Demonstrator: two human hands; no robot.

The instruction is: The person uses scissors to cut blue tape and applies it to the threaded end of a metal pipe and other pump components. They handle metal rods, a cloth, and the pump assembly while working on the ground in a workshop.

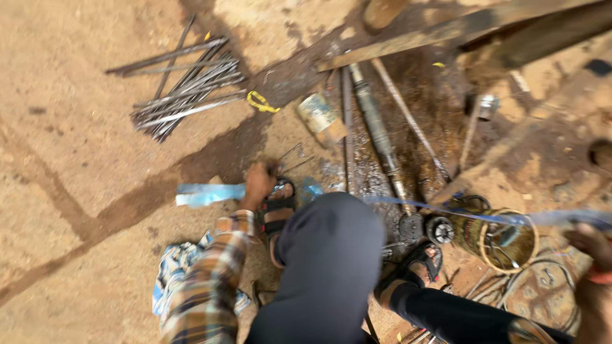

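Your hands work low over the dirt floor (pixel 76 127).
Your left hand (pixel 258 183) pinches thin wires (pixel 294 156); right hand (pixel 590 245), far right, grip unclear, by a blue strip (pixel 484 216).

Open-air metal workshop: dirt floor (pixel 76 191), steel rod bundle (pixel 185 89), rusty shafts (pixel 376 127), scrap.
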